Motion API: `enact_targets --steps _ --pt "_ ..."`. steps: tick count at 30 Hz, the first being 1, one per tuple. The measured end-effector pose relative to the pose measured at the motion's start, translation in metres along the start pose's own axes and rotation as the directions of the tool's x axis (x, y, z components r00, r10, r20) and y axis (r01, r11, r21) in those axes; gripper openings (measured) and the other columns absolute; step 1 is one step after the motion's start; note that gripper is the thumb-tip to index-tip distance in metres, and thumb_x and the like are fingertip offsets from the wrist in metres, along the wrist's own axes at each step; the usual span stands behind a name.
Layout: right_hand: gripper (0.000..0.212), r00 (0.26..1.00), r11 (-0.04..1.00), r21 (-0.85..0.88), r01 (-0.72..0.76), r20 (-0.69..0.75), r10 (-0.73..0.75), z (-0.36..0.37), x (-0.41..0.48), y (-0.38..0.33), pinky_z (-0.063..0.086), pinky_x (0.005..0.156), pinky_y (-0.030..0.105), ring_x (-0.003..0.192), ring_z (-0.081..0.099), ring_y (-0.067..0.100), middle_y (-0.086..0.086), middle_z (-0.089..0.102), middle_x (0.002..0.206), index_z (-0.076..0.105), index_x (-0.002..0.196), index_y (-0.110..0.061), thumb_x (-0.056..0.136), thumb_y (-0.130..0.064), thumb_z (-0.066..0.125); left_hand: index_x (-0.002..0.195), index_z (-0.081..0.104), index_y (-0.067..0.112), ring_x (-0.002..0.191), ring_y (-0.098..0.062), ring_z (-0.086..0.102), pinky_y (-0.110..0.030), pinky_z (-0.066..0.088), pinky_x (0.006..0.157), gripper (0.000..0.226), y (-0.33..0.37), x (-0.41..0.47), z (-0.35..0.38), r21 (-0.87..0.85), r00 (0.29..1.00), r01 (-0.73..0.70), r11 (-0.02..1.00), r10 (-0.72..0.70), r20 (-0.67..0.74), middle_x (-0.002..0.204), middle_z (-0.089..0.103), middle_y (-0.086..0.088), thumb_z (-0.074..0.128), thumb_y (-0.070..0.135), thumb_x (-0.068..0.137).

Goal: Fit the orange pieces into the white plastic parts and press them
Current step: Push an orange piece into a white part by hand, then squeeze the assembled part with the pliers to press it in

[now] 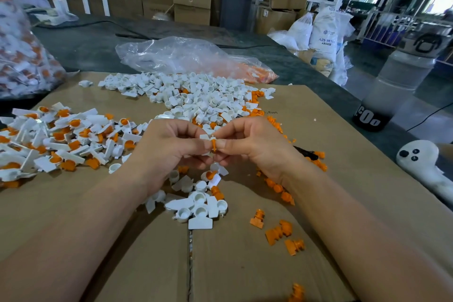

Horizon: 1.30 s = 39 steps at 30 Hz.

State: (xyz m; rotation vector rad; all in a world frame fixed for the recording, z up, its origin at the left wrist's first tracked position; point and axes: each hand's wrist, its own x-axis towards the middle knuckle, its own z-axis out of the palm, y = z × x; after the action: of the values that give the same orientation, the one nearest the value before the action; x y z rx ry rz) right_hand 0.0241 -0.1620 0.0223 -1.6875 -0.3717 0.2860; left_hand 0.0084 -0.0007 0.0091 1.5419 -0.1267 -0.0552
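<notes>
**Both hands joining an orange piece to a white part above the cardboard sheet**

A person's left hand and right hand are meeting above the middle of the cardboard sheet, which is lying on a dark worktop. The left hand's grip is pinching a white part between thumb and curled fingers. The right hand's grip is pinching an orange piece, whose ribbed stem is touching the white part and showing between the two thumbs. How deep the piece is sitting I cannot tell, since fingers are covering the joint.

On the sheet's middle, below the hands, a small cluster of white parts is lying with a few orange ones mixed in. Toward the sheet's far edge a broad pile of loose white parts is spreading, with orange bits along its right fringe. On the sheet's left part a heap of fitted parts, white with orange inserts, is piling up. On the sheet's near-right part loose orange pieces are lying scattered.

Just past the sheet's far edge a clear plastic bag is slumping, holding orange pieces at its right end. Off the sheet's left edge a second bag of white-and-orange parts is standing. Beside the sheet's right edge a white plush toy with black eyes is resting, and beyond the sheet's far right corner a frosted bottle is showing.
</notes>
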Motion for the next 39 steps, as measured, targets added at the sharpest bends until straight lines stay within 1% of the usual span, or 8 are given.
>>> enact_targets --steps 5,10,14,16,19,27,32,39 --pt "0.007 0.998 0.984 -0.174 0.048 -0.022 -0.052 -0.003 0.0 -0.002 0.056 0.065 0.023 0.067 0.066 0.011 0.001 0.067 0.073 0.064 0.083 -0.014 0.083 -0.007 0.065 0.067 0.062 0.003 0.049 -0.017 0.064 -0.019 0.049 0.044 0.011 0.0 0.002 -0.001 -0.049 0.999 0.034 0.998 -0.036 -0.028 0.055 0.065 -0.01 0.065 -0.006 0.073" --pt "0.026 0.976 0.747 -0.664 -0.022 -0.176 -0.127 -0.031 0.0 -0.005 0.048 0.076 0.019 0.088 0.058 0.003 -0.011 0.063 0.098 0.064 0.105 -0.022 0.082 -0.032 0.067 0.07 0.058 -0.001 0.049 -0.017 0.064 -0.02 0.051 0.044 0.011 0.002 0.005 -0.003 -0.137 0.994 0.04 0.99 -0.053 -0.098 0.052 0.062 -0.007 0.06 -0.009 0.078" --pt "0.073 0.975 0.519 -0.825 -0.224 -0.197 0.106 -0.056 0.0 -0.002 0.035 0.091 0.027 0.124 0.042 0.015 -0.002 0.043 0.14 0.042 0.136 -0.018 0.075 -0.053 0.065 0.071 0.057 0.0 0.051 -0.017 0.064 -0.021 0.052 0.045 0.012 0.002 0.005 -0.004 -0.165 0.99 0.03 0.986 -0.052 -0.131 0.053 0.062 -0.006 0.059 -0.009 0.078" --pt "0.088 0.945 0.432 -0.851 -0.299 -0.2 0.26 -0.06 0.0 0.001 0.034 0.099 0.031 0.129 0.038 0.021 0.003 0.036 0.145 0.033 0.141 -0.015 0.071 -0.058 0.066 0.071 0.057 0.001 0.052 -0.016 0.065 -0.021 0.052 0.046 0.013 0.002 0.005 -0.005 -0.158 0.989 0.025 0.987 -0.048 -0.14 0.054 0.063 -0.007 0.059 -0.009 0.079" --pt "0.089 0.92 0.367 -0.865 -0.342 -0.228 0.319 -0.061 0.0 0.004 0.038 0.101 0.035 0.123 0.042 0.022 0.004 0.042 0.139 0.037 0.137 -0.014 0.067 -0.057 0.07 0.07 0.057 0.002 0.053 -0.016 0.066 -0.02 0.052 0.045 0.014 0.001 0.006 -0.005 -0.161 0.987 0.022 0.987 -0.047 -0.152 0.055 0.063 -0.007 0.059 -0.008 0.079" --pt "0.063 0.92 0.358 -0.849 -0.389 -0.343 0.187 -0.053 0.001 0.002 0.048 0.089 0.044 0.103 0.056 0.024 0.011 0.06 0.115 0.059 0.115 -0.007 0.067 -0.045 0.074 0.073 0.058 0.002 0.054 -0.016 0.066 -0.02 0.052 0.047 0.012 -0.001 0.007 -0.005 -0.16 0.988 0.023 0.987 -0.047 -0.149 0.055 0.064 -0.006 0.06 -0.008 0.079" --pt "0.044 0.933 0.357 -0.872 -0.336 -0.359 0.0 -0.047 0.001 -0.006 0.038 0.053 0.03 0.068 0.051 0.018 0.013 0.065 0.094 0.066 0.102 -0.005 0.072 -0.038 0.065 0.074 0.059 0.004 0.054 -0.015 0.065 -0.021 0.051 0.046 0.014 -0.003 0.008 -0.006 -0.154 0.986 0.021 0.988 -0.047 -0.162 0.061 0.063 -0.01 0.061 -0.008 0.079" --pt "0.031 0.967 0.332 -0.911 -0.244 -0.256 0.009 -0.036 0.003 0.0 0.043 0.066 0.035 0.081 0.049 0.021 0.009 0.054 0.093 0.055 0.103 -0.008 0.078 -0.025 0.06 0.076 0.06 0.007 0.051 -0.013 0.064 -0.021 0.053 0.047 0.016 -0.006 0.01 -0.008 -0.152 0.978 -0.001 0.988 -0.031 -0.205 0.058 0.063 -0.006 0.061 -0.009 0.078"
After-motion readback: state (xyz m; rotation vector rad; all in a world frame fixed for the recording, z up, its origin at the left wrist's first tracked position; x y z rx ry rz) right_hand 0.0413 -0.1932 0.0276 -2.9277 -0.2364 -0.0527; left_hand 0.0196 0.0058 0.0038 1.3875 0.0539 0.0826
